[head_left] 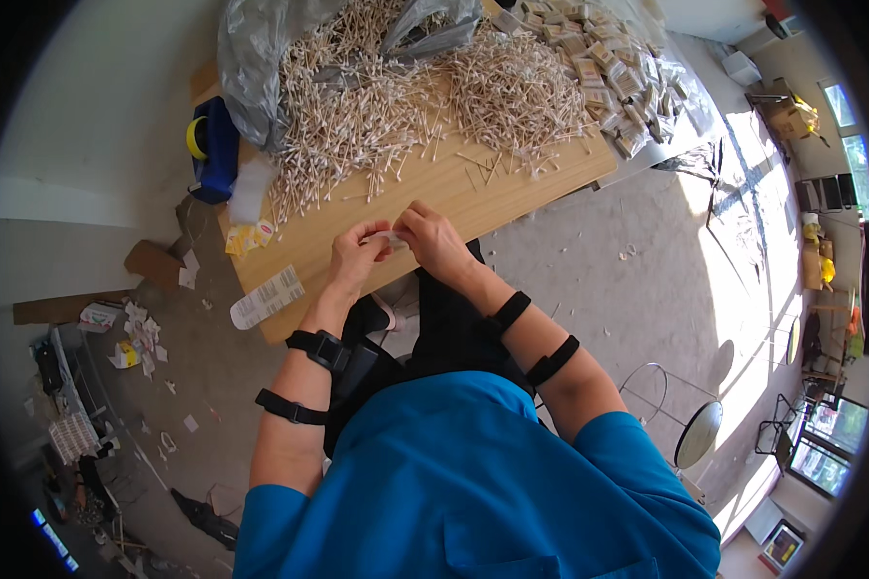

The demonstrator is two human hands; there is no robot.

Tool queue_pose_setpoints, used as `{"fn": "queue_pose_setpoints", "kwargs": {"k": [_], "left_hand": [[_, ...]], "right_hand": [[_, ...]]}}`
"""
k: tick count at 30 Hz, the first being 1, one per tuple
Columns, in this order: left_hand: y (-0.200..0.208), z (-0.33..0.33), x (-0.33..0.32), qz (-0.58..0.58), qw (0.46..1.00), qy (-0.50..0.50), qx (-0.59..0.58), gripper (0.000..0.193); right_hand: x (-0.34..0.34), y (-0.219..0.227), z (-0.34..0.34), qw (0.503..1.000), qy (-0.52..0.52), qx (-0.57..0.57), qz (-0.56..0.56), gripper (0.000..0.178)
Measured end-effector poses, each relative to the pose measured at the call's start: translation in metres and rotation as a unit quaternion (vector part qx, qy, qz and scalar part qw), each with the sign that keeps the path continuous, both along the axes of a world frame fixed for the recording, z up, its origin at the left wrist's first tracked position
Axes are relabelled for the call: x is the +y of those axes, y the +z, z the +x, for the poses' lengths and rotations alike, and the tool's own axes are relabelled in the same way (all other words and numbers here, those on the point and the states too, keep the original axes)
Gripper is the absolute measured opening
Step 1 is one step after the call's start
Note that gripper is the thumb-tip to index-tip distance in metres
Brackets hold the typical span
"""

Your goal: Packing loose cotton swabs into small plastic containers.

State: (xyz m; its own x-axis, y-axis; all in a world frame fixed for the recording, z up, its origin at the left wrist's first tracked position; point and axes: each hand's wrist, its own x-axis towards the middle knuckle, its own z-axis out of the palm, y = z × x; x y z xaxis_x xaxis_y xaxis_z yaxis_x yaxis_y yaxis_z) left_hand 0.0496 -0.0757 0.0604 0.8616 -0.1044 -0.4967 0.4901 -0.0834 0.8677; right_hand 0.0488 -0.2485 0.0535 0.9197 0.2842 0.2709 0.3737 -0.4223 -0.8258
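1. Film (387, 236): small, whitish, held above the table's (406, 205) near edge, close to the body, within easy reach of both hands.
2. Left hand (358, 253) and right hand (436, 243): near together, fingertips pinched on the film, probably to steady it from both sides.
3. Swabs (348, 145): loose, heaped just beyond, seemingly for easy reach.
4. Labels (268, 297): flat near the left forearm, apparently handy.
5. Packs (613, 77): piled far right, apart from the hands.
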Motion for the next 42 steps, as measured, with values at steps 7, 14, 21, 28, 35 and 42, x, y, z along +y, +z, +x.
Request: {"fn": "queue_pose_setpoints", "kwargs": {"k": [7,14,21,28,35,42], "left_hand": [[0.001,-0.001,-0.002,-0.015,0.999,0.028,0.007,0.025],[-0.01,-0.002,0.003,-0.016,0.999,0.034,0.022,0.022],[-0.01,-0.006,0.006,-0.073,0.996,0.053,0.014,0.023],[-0.01,-0.006,0.005,-0.038,0.998,0.04,0.009,0.025],[-0.002,-0.004,-0.001,-0.02,0.999,0.035,0.012,0.026],[-0.002,-0.005,-0.004,0.0,0.998,0.054,0.006,0.025]], "right_hand": [[0.001,-0.001,0.0,1.0,0.002,0.0,-0.003,0.006],[0.005,0.001,0.0,1.0,0.02,0.003,-0.015,0.014],[0.004,-0.003,0.004,1.0,0.013,-0.007,-0.024,0.012],[0.006,-0.001,0.003,0.999,0.01,0.001,-0.033,0.01],[0.004,-0.004,0.005,1.0,0.006,0.001,-0.02,0.009],[0.006,-0.002,0.005,0.999,0.002,0.014,-0.033,0.009]]}}
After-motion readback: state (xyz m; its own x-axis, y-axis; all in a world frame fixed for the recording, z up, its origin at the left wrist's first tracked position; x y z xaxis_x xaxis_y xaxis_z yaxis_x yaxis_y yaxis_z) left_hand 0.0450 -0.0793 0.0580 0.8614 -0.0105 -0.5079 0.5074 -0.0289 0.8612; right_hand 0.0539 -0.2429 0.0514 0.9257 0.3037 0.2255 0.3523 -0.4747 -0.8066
